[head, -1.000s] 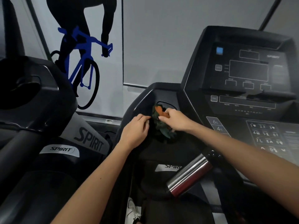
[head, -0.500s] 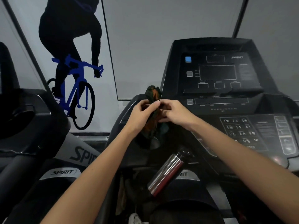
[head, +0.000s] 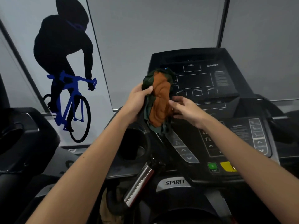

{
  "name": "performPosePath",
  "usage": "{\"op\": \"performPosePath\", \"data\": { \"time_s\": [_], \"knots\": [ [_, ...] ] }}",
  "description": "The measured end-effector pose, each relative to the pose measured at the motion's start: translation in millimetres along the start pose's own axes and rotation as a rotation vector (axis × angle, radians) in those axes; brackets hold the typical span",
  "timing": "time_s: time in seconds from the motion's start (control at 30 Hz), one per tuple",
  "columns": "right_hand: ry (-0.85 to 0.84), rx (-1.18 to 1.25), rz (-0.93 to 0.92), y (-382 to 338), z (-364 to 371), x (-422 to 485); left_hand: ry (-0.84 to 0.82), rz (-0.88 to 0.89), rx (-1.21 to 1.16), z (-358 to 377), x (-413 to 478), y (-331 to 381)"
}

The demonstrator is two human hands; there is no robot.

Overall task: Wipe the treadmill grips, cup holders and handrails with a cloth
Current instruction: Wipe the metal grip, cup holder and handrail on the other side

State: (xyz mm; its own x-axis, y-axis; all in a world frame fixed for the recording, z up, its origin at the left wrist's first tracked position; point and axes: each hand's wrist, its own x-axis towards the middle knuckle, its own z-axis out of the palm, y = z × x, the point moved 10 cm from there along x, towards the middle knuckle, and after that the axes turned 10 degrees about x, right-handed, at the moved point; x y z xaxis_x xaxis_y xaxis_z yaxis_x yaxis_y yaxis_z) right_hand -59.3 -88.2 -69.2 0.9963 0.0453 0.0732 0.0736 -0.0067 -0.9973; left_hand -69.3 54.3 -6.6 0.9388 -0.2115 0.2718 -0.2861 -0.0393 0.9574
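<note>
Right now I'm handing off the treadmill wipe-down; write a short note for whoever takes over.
Left hand: gripping the bunched orange-and-green cloth, held up in front of the console.
Right hand: open, fingertips touching the cloth's right side.
Left cup holder: below the cloth, nothing on it.
Done: cannot tell from this view.
Left: regrip the cloth, then wipe grips, cup holders and handrails.

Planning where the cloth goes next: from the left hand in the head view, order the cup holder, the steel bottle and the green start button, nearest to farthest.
From the left hand:
1. Cup holder, directly below it.
2. Steel bottle, lower still, near the left forearm.
3. Green start button, far off to the right on the console.
</note>
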Motion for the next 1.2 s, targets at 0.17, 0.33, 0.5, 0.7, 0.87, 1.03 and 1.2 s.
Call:
{"op": "performPosePath", "data": {
  "time_s": [0.17, 0.33, 0.5, 0.7, 0.87, 1.03, 1.2],
  "knots": [
    [0.033, 0.311, 0.088, 17.5, -31.6, -1.0, -0.107, 0.025, -0.059, 31.9, 15.1, 0.9],
    [0.156, 0.410, -0.004, 13.6, -75.6, -3.8, -0.041, 0.020, -0.031, 51.9, 34.7, -9.8],
    [0.247, 0.377, -0.112, -4.1, -135.1, -4.2, 0.106, 0.081, 0.146, 72.5, 54.5, -10.7],
    [0.270, 0.299, -0.181, -21.4, -212.9, -12.3, 0.166, 0.093, 0.263, 131.4, 72.3, -16.3],
    [0.268, 0.258, -0.187, -22.9, -275.8, -22.7, 0.190, 0.077, 0.247, 191.5, 77.6, -24.9],
    [0.248, 0.257, -0.150, -16.6, -328.4, -35.1, 0.200, 0.058, 0.193, 241.0, 73.8, -30.7],
    [0.214, 0.248, -0.088, -2.2, -367.3, -49.5, 0.183, 0.044, 0.147, 279.8, 55.7, -40.9]
  ]
}}
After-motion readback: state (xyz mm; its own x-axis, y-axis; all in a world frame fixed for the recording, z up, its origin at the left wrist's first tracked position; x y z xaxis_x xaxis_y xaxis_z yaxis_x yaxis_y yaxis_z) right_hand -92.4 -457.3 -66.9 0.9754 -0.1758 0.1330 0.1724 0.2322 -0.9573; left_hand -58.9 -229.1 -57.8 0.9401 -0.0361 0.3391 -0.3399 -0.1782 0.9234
